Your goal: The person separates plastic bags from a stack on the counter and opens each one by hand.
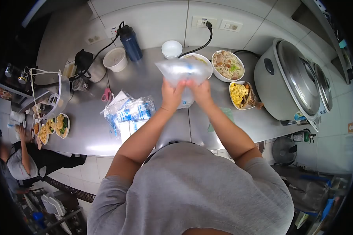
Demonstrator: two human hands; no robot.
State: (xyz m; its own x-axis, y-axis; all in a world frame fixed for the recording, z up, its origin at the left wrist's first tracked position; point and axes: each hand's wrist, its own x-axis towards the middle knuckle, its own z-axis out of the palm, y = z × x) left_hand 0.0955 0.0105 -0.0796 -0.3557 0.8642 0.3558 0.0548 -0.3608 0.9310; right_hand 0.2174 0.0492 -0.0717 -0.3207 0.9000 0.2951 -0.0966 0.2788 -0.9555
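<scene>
Both my hands grip a clear plastic bag [184, 69] that is puffed out and blurred, in the middle above the steel counter. My left hand [171, 94] has its fingers closed on the bag's near edge. Close beside it, my right hand [200, 93] pinches the same edge. Behind the bag, a white bowl of food [202, 58] is partly hidden. A pale item with blue marks [186, 102] shows below my hands, mostly covered. Left of my forearm lies a pile of plastic packets with blue print [135, 111].
To the right stand a bowl of bean sprouts and meat [227, 65], a bowl with yellow egg [239, 94] and a large lidded cooker [280, 78]. Further left are pink scissors [106, 94], a blue bottle [130, 44] and filled dishes [61, 125]. Another person [21, 160] stands far left.
</scene>
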